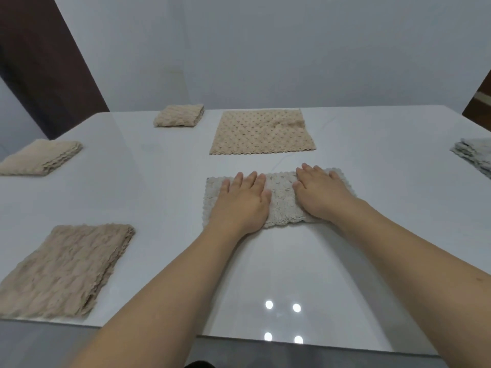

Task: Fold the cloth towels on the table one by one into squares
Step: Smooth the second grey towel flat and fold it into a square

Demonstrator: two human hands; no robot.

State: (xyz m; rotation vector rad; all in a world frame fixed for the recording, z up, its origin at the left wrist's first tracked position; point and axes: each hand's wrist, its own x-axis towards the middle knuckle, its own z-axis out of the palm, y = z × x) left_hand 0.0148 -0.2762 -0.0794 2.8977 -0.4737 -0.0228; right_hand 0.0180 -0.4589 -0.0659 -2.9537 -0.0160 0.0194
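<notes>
- The grey towel [279,200] lies folded into a long strip directly under both hands, on the white table [292,261].
- The left hand [243,203] and the right hand [320,193] rest flat on it side by side, fingers straight, palms pressing down; neither grips anything.
- The towel looks soft, light and nubbly: it should bend without resistance but may spring up along the crease, so flat pressure suits it.
- For the next fold, the short end beyond the right hand's little finger looks the natural place to pinch and carry over towards the left hand.
- The tabletop is glossy and reflects lamps, so the cloth may slide when pushed.
- Beyond the fingertips lies an unfolded beige towel [263,134]; folded beige ones sit far to the left of the left hand, and a grey stack [475,154] far right.
- Plain pale walls stand behind.
</notes>
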